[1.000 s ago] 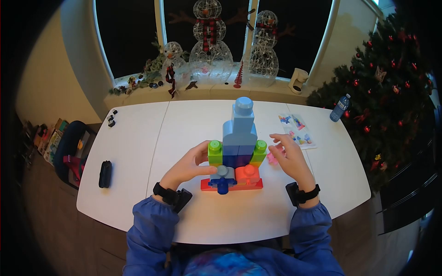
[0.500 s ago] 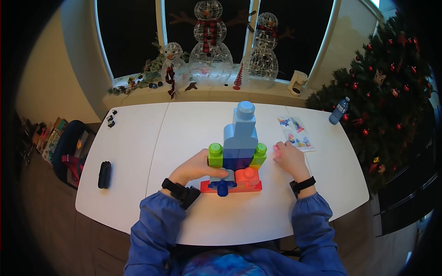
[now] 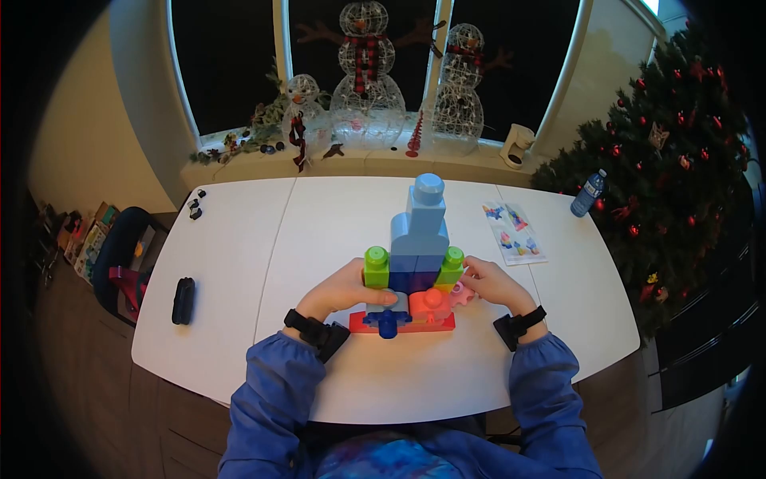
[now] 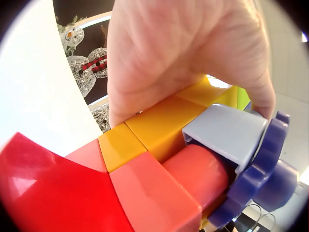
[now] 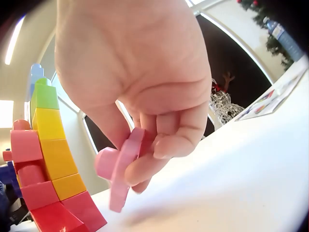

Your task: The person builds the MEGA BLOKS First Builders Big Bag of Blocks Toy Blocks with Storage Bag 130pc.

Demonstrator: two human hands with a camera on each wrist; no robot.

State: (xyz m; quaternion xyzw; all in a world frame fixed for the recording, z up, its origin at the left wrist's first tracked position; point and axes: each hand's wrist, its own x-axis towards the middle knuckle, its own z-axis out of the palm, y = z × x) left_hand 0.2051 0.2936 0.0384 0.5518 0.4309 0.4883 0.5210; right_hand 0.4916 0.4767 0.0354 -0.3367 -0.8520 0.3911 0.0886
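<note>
A block tower stands on the table, with a light blue top (image 3: 420, 227), green blocks (image 3: 375, 267) at both sides and a red base (image 3: 359, 323). My left hand (image 3: 335, 291) grips its left side, thumb on the grey block (image 4: 227, 130) that bears a dark blue gear (image 4: 256, 174). In the right wrist view, my right hand (image 5: 140, 87) pinches a pink gear (image 5: 124, 166) between thumb and fingers. The gear is held just right of the tower's yellow blocks (image 5: 58, 150), with a gap between them in that view.
A printed sheet (image 3: 514, 233) lies on the table (image 3: 319, 215) at the right, with a water bottle (image 3: 589, 192) beyond it. A black case (image 3: 183, 301) and small dark pieces (image 3: 195, 209) are at the left. Snowman figures (image 3: 365, 72) stand by the window.
My right hand has picked up the pink gear and moved left with it, close to the tower. My left hand has shifted right, its thumb now over the grey block.
</note>
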